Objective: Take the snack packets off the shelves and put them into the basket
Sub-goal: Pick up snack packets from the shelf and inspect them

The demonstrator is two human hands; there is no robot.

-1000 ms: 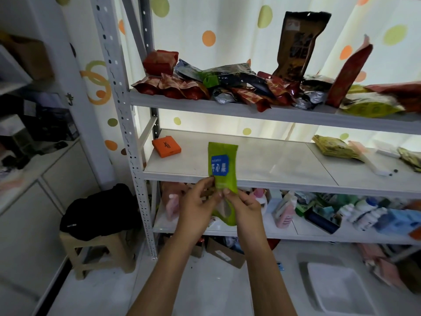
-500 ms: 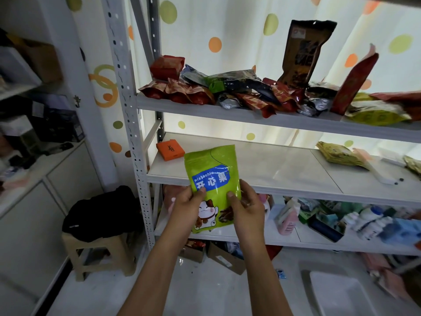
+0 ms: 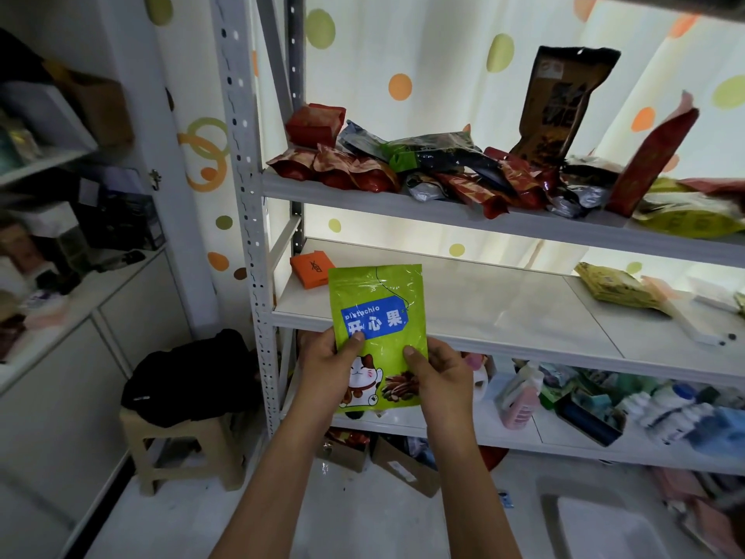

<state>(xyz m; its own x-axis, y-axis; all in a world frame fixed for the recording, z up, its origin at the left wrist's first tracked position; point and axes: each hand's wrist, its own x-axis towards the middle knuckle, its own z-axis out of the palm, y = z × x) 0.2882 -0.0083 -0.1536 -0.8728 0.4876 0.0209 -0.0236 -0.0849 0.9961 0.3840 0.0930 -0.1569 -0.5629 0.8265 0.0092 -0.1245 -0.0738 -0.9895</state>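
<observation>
Room: a white metal shelving unit (image 3: 258, 244) stands before a pale curtain (image 3: 443, 66) dotted with green and orange spots; the floor is white.
Top shelf: a heap of snack packets (image 3: 443, 171), mostly red, dark and silver, lies along it; a tall brown pouch (image 3: 564, 98) stands upright behind the heap and a red packet (image 3: 653, 159) leans tilted to its right.
Middle shelf: a small orange box (image 3: 312, 269) sits at the left end, and a yellow packet (image 3: 617, 290) lies well apart at the right.
Lower shelf: bottles and assorted containers (image 3: 584, 401), too blurred to name.
Green pistachio packet (image 3: 379, 336): held upright in the air before the front edge of the middle shelf, its printed face with a blue label and a cartoon cat turned to the camera.
Left hand (image 3: 328, 373): grips the packet's left edge, thumb on the front just under the blue label.
Right hand (image 3: 441, 377): grips the packet's right edge, thumb pressed on the front, fingers behind.
Basket (image 3: 596, 526): a pale tub on the floor at the lower right, well apart from the packet.
Left side: a plastic stool (image 3: 181, 449) carrying a black bundle (image 3: 189, 377), beside white cabinets (image 3: 60, 357).
</observation>
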